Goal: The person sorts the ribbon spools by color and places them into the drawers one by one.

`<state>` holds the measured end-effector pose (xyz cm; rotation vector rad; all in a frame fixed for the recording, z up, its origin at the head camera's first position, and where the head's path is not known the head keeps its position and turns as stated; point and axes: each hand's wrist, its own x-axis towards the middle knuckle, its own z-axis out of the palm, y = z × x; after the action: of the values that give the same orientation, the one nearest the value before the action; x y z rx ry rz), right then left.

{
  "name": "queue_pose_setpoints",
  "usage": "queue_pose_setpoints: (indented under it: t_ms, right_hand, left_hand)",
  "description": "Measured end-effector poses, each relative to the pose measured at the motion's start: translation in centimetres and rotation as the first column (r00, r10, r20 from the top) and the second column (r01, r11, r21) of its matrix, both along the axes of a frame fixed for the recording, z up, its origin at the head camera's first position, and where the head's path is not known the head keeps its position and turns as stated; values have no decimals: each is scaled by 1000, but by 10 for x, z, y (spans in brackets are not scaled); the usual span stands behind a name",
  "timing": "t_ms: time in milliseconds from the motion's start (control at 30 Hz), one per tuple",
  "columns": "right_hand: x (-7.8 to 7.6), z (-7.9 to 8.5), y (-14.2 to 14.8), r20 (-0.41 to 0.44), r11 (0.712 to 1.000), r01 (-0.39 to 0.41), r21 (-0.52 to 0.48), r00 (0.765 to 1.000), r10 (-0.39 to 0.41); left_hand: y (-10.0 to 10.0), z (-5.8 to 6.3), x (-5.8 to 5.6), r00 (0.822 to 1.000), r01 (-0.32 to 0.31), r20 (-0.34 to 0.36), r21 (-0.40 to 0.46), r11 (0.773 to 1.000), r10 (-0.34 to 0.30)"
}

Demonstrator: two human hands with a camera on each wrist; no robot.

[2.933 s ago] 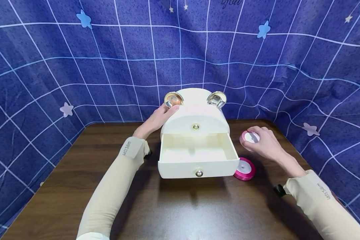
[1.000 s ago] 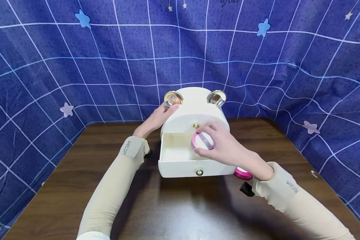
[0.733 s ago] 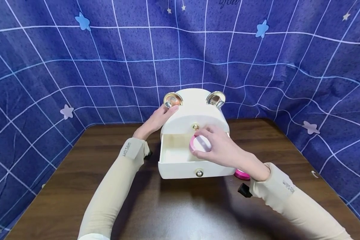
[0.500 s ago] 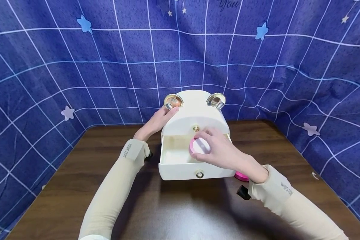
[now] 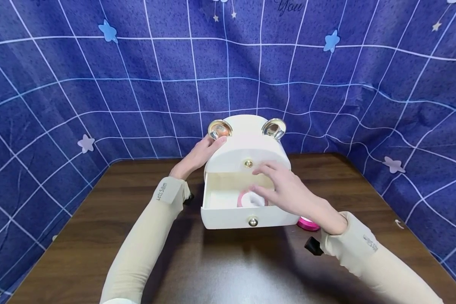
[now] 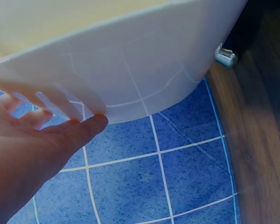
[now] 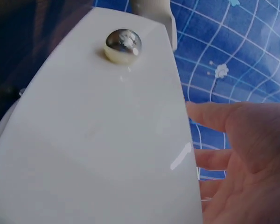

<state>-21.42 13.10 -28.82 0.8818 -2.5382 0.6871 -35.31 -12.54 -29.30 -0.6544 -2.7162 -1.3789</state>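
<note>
A white box with gold ears (image 5: 247, 141) stands on the table, its lower drawer (image 5: 228, 217) pulled out. Inside that drawer lies a light pink ribbon roll (image 5: 245, 200) with a white face, partly behind my right hand (image 5: 290, 192). This hand hovers over the drawer with thumb and fingers spread, apart from the roll. My left hand (image 5: 198, 156) rests against the box's left side beneath the ear; in the left wrist view its straight fingertips (image 6: 99, 120) touch the white wall. In the right wrist view the drawer front (image 7: 102, 121) covers part of the fingers.
A dark pink ribbon roll (image 5: 308, 224) lies on the brown wooden table (image 5: 228, 270) right of the drawer, partly hidden by my right wrist. A round metal knob (image 5: 253, 221) sticks out of the drawer front. Blue gridded cloth (image 5: 228, 63) surrounds the table.
My right hand carried the light pink ribbon roll from the right into the drawer and let go of it. The fingers have since spread and lifted slightly. My left hand stayed on the box.
</note>
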Motion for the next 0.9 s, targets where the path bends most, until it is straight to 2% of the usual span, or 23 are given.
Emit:
queue_pose_setpoints:
  t_ms: [133,233,300,333,367,400,433,500,533,600,700,767,800,867,900]
  right_hand:
    - [5,-1,15,-60,996,35,-87,997,-41]
    - [15,-5,24,-106,985,12,-171,994,-31]
    - [26,-10,26,-57,973,-38,-229,998,25]
    - [32,-13,26,19,964,-66,-257,997,73]
    - [38,-17,25,113,953,-98,-286,984,135]
    - [44,-21,23,217,942,-121,-312,956,195]
    - [48,-26,20,323,933,-134,-334,914,247]
    - [55,-38,14,515,920,-119,-374,798,313]
    - [56,-43,10,585,918,-100,-384,742,326]
    - [56,-54,2,681,907,-40,-419,647,343]
    - [54,-63,-7,775,872,105,-478,517,363]
    - [52,-66,-11,806,843,185,-506,451,385]
    - [52,-67,-13,813,832,208,-513,429,394]
    - [51,-68,-14,816,820,229,-525,409,408]
    - [50,-69,-15,815,816,233,-530,407,413]
  left_hand:
    - [1,-1,0,1000,0,3,2,1000,0]
    - [1,-1,0,1000,4,4,9,1000,-4]
    - [1,-2,0,1000,10,4,15,1000,-10]
    - [1,-2,0,1000,13,3,17,1000,-13]
    - [1,-2,0,1000,12,0,18,1000,-12]
    - [1,-2,-1,1000,14,0,20,1000,-14]
    - [1,-2,-1,1000,13,-1,21,1000,-13]
    - [1,-1,-1,1000,12,-2,23,1000,-12]
    - [1,-1,-1,1000,12,-3,24,1000,-12]
    - [1,0,-1,1000,11,-6,26,1000,-11]
    - [1,0,-1,1000,13,-6,24,1000,-12]
    - [1,0,-1,1000,15,-9,21,1000,-15]
    - [1,-1,-1,1000,17,-10,23,1000,-17]
    - [1,-1,-2,1000,22,-15,29,999,-22]
    - [1,-1,-2,1000,23,-18,31,999,-22]
